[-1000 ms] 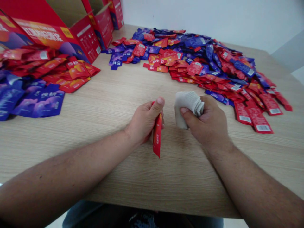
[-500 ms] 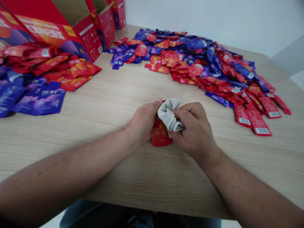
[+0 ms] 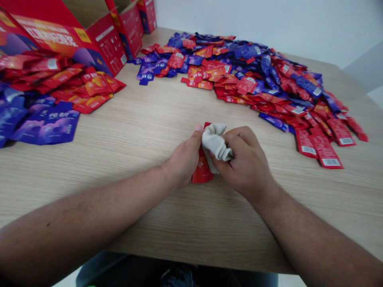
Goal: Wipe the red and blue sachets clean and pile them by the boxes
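A red pouch [image 3: 202, 172] with a printed front is gripped at its left edge by my left hand [image 3: 187, 161], the thumb near its top. My right hand [image 3: 247, 161] is closed round a bunched, ribbed light-grey cloth [image 3: 214, 142]. The cloth lies against the pouch and covers much of its upper and right part. Both hands are just above the table's near half, close together. The left fingers behind the pouch are hidden.
A large heap of red and blue pouches [image 3: 239, 75] spreads across the back and right of the wooden table [image 3: 134, 131]. On the left lie more red pouches [image 3: 86, 85] and blue pouches [image 3: 50, 123], before open red cartons [image 3: 110, 44]. A white wall [image 3: 254, 20] stands behind.
The cloth has shifted slightly right and changed its folds against the pouch, showing more of the pouch's top. The left hand still grips the pouch. The view has moved a little.
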Available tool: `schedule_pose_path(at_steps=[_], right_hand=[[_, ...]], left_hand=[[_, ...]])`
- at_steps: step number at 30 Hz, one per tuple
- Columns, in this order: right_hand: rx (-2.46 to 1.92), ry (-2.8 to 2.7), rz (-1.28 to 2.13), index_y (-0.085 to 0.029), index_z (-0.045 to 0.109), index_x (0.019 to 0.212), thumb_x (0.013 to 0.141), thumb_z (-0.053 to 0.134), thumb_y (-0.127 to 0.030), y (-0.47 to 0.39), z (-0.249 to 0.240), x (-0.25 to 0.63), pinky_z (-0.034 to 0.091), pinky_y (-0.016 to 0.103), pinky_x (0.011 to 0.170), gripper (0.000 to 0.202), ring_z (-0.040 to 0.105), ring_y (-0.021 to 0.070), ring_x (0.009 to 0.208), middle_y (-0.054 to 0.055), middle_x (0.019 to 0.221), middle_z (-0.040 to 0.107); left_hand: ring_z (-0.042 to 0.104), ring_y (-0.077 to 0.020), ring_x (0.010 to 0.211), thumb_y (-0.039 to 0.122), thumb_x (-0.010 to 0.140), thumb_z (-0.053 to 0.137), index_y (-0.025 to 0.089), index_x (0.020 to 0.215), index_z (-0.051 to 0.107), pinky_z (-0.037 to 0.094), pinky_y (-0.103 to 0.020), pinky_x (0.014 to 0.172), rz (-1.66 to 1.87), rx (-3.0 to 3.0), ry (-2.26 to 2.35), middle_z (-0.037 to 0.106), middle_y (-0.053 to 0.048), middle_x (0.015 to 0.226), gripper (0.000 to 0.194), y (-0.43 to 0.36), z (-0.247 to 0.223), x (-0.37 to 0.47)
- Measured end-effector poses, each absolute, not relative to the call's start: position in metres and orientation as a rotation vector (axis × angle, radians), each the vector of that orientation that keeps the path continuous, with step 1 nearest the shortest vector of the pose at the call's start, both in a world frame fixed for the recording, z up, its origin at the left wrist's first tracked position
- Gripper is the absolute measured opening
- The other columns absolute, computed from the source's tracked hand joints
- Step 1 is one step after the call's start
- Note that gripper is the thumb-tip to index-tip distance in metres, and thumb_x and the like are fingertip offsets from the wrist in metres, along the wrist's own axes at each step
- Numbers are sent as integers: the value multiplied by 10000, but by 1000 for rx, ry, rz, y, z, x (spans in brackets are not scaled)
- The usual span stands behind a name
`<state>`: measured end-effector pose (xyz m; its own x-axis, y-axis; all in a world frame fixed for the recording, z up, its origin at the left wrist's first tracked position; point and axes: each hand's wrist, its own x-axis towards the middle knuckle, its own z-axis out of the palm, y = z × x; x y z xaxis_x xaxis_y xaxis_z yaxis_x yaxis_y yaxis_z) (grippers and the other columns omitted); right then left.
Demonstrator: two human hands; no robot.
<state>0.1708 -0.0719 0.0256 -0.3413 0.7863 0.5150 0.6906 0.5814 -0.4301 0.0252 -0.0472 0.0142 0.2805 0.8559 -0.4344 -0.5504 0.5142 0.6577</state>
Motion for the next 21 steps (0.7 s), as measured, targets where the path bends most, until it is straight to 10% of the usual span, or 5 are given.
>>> schedule_pose_path(at_steps=[21], right_hand=[[-1039,-2342,400,-178,707,1046,928,652,-203,-90,30,164,582,420,828,132,626,251,960,105,1029,648]], left_hand=[[713,-219,681,588,1065,347,143,1169,700,599,-368,733,857,313,803,741,-86,773,577,-32,17,10]])
